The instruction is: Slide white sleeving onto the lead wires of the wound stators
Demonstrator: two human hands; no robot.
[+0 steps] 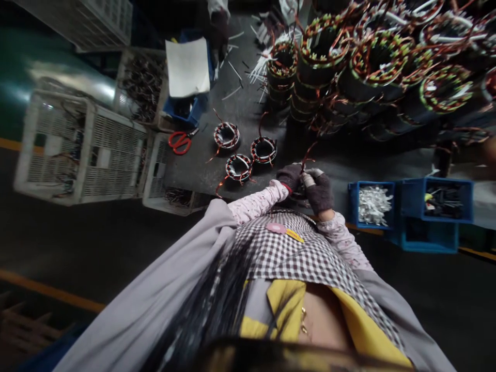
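At the table's front edge my two gloved hands meet over a wound stator coil, mostly hidden beneath them. A copper wire lead rises from between my fingers. My left hand, in a dark glove, is closed at the base of that lead. Beside it my right hand, with pale wraps on the fingertips, pinches at the same spot. To the left, three small wound stators lie on the table: one at the back, one on the right and one in front.
Stacked larger stators fill the back right. Red-handled scissors lie near the left edge, by a blue bin with white card. Blue bins hold small parts at right. White crates stand left. Another person's gloved hands are opposite.
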